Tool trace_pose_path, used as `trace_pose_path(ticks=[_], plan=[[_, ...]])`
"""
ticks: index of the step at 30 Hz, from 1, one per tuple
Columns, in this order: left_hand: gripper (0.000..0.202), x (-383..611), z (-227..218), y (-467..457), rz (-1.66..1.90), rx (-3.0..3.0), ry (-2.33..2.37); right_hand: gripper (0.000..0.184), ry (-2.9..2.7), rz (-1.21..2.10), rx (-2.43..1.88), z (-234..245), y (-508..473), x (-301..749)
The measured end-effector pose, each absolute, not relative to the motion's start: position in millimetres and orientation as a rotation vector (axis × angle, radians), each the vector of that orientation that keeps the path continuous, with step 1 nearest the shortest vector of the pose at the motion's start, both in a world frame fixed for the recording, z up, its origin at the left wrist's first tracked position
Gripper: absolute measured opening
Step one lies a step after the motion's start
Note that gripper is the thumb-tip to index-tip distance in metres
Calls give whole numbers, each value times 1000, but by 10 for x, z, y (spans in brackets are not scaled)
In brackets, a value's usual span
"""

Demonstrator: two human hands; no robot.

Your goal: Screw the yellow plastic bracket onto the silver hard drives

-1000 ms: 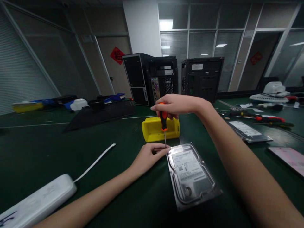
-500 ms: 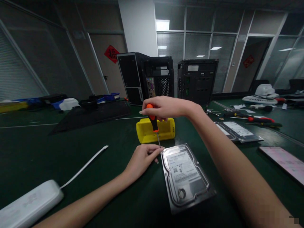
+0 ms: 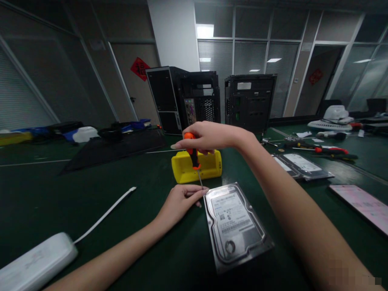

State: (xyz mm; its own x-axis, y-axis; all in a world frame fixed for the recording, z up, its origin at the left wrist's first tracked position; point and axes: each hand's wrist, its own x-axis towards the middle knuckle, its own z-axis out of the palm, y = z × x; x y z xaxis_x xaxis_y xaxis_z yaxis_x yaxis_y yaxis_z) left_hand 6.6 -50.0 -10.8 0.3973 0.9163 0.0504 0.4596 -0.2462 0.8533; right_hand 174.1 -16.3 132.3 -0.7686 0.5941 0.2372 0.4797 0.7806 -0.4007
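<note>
My right hand (image 3: 203, 136) is wrapped round the orange and black handle of a screwdriver (image 3: 194, 155), held steeply with its shaft pointing down. The screwdriver's tip meets the far left corner of a silver hard drive (image 3: 233, 212), label side up on the table. At that same corner my left hand (image 3: 184, 197) is closed, thumb and forefinger pinching the drive's edge beside the tip. Its fingertips hide the exact contact point and any screw there. Just behind both hands is a yellow plastic bin (image 3: 178, 171), open side facing me.
Two black computer cases (image 3: 165, 101) stand at the back. On the right lie more hard drives (image 3: 303, 163), red-handled pliers (image 3: 330, 150) and a pink flat box (image 3: 362, 206). A white power strip (image 3: 39, 258) with a cable lies front left; a black mat (image 3: 115, 151) lies behind.
The whole view has shifted slightly. My right hand has turned a little on the screwdriver, its thumb now reaching further left. My left hand stays at the drive's corner.
</note>
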Motion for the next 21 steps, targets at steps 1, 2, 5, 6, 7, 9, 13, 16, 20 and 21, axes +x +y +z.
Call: trace_pose_path(ticks=[1,2,5,6,7,9,13,16,20,21], plan=[[34,66,-107,-503,732,1855,1186,42,-2615,451,-828,1319,-161,1739],[34,64,-106,-507,738,1851,1185,42,-2612,456,-827,1317,-160,1738],[33,58,-103,-515,745,1849,1181,34,-2621,491,-805,1316,-161,1733],[33,57,-103,-516,747,1849,1180,30,-2625,501,-800,1317,-163,1730],[33,56,-103,-516,749,1851,1181,25,-2629,509,-794,1319,-167,1727],[33,56,-107,-513,750,1859,1187,19,-2630,520,-775,1322,-173,1718],[35,59,-117,-508,749,1865,1201,18,-2643,532,-706,1321,-177,1712],[36,63,-113,-515,743,1858,1196,23,-2645,572,-691,1318,-169,1725],[37,76,-94,-529,746,1829,1214,25,-2632,595,-722,1323,-154,1747],[38,79,-89,-531,750,1821,1218,26,-2627,584,-722,1327,-150,1751]])
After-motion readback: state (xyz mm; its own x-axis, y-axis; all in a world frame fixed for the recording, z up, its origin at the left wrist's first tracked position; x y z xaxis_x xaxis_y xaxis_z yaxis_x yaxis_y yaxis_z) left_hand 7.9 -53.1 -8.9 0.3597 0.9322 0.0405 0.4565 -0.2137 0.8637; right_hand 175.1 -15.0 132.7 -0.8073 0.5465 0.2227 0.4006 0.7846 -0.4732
